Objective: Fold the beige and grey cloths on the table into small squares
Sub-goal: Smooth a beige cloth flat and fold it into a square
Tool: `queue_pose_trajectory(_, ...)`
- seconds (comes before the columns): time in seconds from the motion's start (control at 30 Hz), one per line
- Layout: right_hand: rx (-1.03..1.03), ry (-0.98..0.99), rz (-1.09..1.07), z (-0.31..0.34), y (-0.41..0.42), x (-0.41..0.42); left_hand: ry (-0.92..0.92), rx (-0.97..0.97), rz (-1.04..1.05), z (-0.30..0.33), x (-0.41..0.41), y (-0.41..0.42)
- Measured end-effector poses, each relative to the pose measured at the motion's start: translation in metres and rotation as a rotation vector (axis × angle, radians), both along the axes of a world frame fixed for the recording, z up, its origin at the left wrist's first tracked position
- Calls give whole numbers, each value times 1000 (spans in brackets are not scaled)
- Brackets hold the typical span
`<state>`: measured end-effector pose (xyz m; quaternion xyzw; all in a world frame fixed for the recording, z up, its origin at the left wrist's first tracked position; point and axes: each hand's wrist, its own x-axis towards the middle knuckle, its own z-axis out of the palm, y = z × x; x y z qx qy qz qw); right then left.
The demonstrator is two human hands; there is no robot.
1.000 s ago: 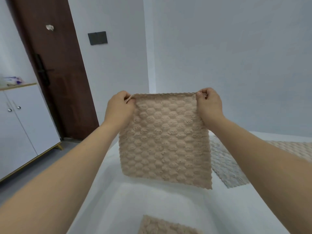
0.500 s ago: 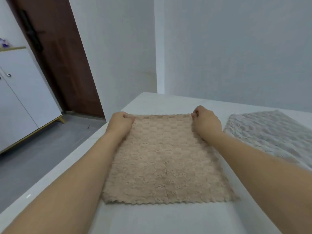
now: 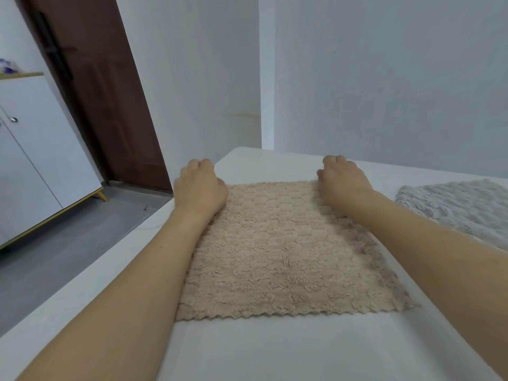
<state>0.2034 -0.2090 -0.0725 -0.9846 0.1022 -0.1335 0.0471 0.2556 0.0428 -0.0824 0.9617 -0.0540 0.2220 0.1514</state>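
Note:
The beige cloth lies spread flat on the white table, a square with zigzag edges. My left hand rests on its far left corner and my right hand on its far right corner. On both hands the fingers are loosely curled and reach past the cloth's far edge, with the thumbs at that edge. The corners themselves are hidden under the hands. To the right, the grey cloth lies flat and is cut off by the frame edge.
The table's left edge runs diagonally past my left forearm, with grey floor below it. A brown door and a white cabinet stand at the left. White walls close off the table's far side.
The beige cloth, held up in the air by its top corners a second ago, now lies flat on the table. Both hands have slid forward past its far edge.

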Motion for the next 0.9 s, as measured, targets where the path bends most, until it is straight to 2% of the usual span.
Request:
queue_pose_trajectory(0.1,181,63,192,5,27,-17,-87,-35,-261,7,-8,-21)
queue_pose_trajectory(0.17,209,143,275,-4,43,-23,2,-78,-396,2,-17,-39)
queue_pose_trajectory(0.23,132,197,268,-19,46,-20,104,-1,-433,-12,-22,-50)
queue_pose_trajectory(0.4,66,261,237,-29,38,-8,388,248,-375,-24,-15,-55)
queue_pose_trajectory(0.77,65,292,233,-28,35,-9,415,275,-354,-23,-15,-54)
queue_pose_trajectory(0.9,96,308,151,-28,7,-14,442,240,-286,-26,-5,-28)
